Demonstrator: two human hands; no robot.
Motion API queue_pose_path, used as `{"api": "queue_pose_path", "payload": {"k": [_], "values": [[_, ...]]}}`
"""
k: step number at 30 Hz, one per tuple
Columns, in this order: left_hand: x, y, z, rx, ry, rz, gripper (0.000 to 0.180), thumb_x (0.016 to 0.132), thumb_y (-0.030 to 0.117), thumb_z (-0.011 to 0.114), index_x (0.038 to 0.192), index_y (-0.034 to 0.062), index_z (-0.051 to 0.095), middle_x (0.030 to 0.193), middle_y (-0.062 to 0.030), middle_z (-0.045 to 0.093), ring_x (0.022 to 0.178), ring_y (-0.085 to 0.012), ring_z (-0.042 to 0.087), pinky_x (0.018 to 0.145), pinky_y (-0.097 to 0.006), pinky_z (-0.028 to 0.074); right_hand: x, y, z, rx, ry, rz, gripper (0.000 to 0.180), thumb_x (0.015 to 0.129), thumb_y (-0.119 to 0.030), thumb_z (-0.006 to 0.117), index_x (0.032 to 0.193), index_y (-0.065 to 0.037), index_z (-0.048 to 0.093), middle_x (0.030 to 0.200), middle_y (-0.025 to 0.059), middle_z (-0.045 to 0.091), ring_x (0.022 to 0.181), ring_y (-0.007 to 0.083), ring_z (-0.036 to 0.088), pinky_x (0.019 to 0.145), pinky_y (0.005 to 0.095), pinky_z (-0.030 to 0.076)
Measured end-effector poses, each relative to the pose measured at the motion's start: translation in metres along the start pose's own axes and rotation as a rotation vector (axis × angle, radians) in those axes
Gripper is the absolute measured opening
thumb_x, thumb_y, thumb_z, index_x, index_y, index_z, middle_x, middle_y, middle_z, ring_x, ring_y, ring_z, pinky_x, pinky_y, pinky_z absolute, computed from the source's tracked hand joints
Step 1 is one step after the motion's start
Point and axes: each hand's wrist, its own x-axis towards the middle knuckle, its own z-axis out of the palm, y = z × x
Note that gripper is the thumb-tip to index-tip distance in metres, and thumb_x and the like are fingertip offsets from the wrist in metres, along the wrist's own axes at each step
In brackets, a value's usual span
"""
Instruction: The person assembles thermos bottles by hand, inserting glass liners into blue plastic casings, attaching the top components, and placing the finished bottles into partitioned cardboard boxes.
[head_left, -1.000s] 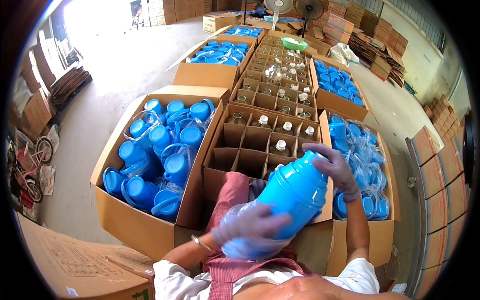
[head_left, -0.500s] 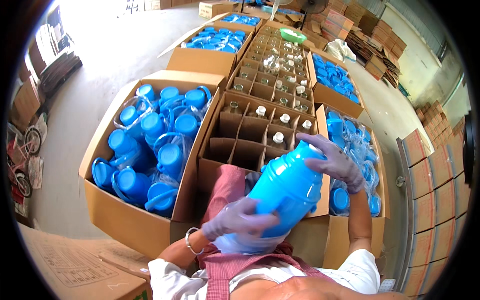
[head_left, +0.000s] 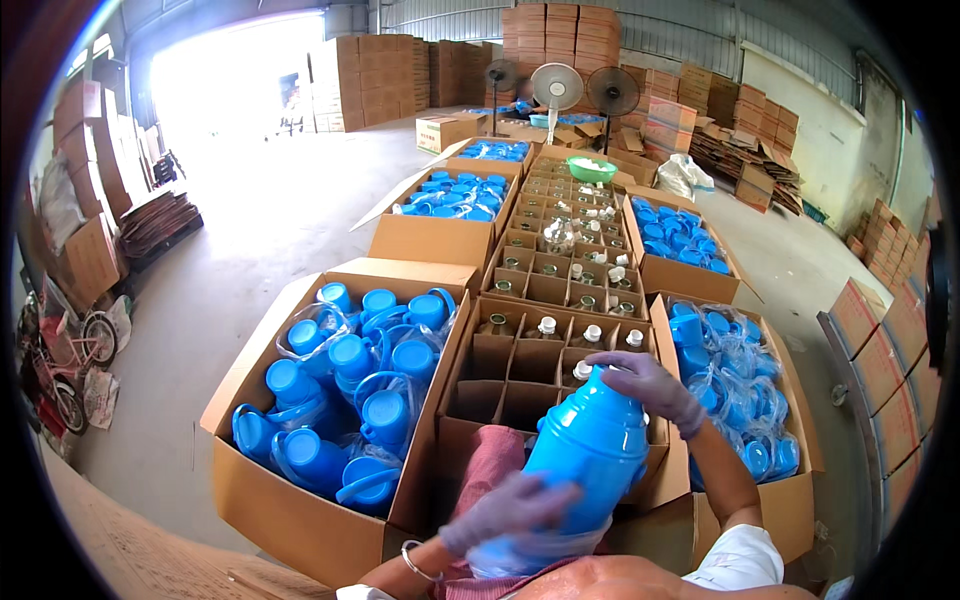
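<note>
A big blue plastic thermos flask (head_left: 590,455) leans upright against my lap, its narrower shoulder pointing up. My right hand (head_left: 652,392), in a purple-grey glove, is curled over its top end. My left hand (head_left: 512,513), gloved alike, lies across the flask's lower side; motion smears its fingers. Clear plastic film (head_left: 525,560) wraps around the flask's base. Just beyond it stands a divided carton (head_left: 478,365) with several bare compartments, and glass bottle-like liners with white caps (head_left: 592,334) in others.
On the left, an open carton (head_left: 290,545) holds blue flask parts with handles (head_left: 386,418). Another carton (head_left: 805,500) with bagged blue parts stands right. Farther off are more divided cartons, a green basin (head_left: 592,170) and fans (head_left: 556,88). Stacked boxes (head_left: 868,370) line the right side.
The view has tilted up, showing more of the hall. The flask stands a little more upright, my right hand still at its top. My left hand remains blurred along its lower side.
</note>
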Motion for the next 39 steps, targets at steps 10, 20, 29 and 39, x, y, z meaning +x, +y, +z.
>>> {"api": "queue_pose_path", "payload": {"k": [10, 20, 29, 39], "values": [[-0.002, 0.012, 0.001, 0.011, 0.144, 0.132, 0.043, 0.096, 0.039, 0.058, 0.105, -0.0022, 0.067, 0.072, -0.0057, 0.064, 0.054, -0.0102, 0.057, 0.055, -0.023, 0.047, -0.017, -0.006, -0.003, -0.053, -0.002, -0.111, 0.061, 0.084, -0.045, 0.07, 0.131, -0.007, 0.062, 0.135, 0.0153, 0.057, 0.128, 0.0292, 0.052, 0.107, 0.0425, 0.039], [-0.004, -0.003, 0.005, 0.023, 0.086, 0.056, 0.034, 0.095, 0.028, 0.058, 0.104, -0.0027, 0.067, 0.073, -0.0056, 0.064, 0.056, -0.0113, 0.057, 0.053, -0.023, 0.045, -0.008, -0.008, 0.008, -0.236, -0.024, -0.225, 0.043, 0.087, -0.032, 0.069, 0.121, -0.007, 0.067, 0.13, 0.0175, 0.059, 0.121, 0.0303, 0.056, 0.104, 0.0404, 0.042], [-0.019, -0.041, -0.046, -0.653, -0.144, -0.001, 0.035, 0.094, 0.029, 0.061, 0.113, 0.0007, 0.063, 0.082, -0.005, 0.066, 0.07, -0.0116, 0.063, 0.061, -0.025, 0.05, 0.004, -0.023, 0.015, -0.322, -0.187, -0.395, 0.062, 0.085, -0.047, 0.07, 0.132, -0.008, 0.059, 0.128, 0.0213, 0.057, 0.119, 0.0353, 0.056, 0.104, 0.0418, 0.043], [-0.018, -0.015, -0.053, 1.237, 0.071, 0.47, 0.091, 0.069, 0.048, 0.079, 0.144, 0.0089, 0.045, 0.149, -0.0155, 0.041, 0.141, -0.0383, 0.033, 0.117, -0.064, 0.016, 0.002, 0.025, -0.009, -0.038, -0.231, -0.234, 0.086, 0.072, -0.054, 0.079, 0.142, -0.013, 0.052, 0.126, 0.0103, 0.05, 0.124, 0.0268, 0.046, 0.109, 0.0415, 0.035]]}}
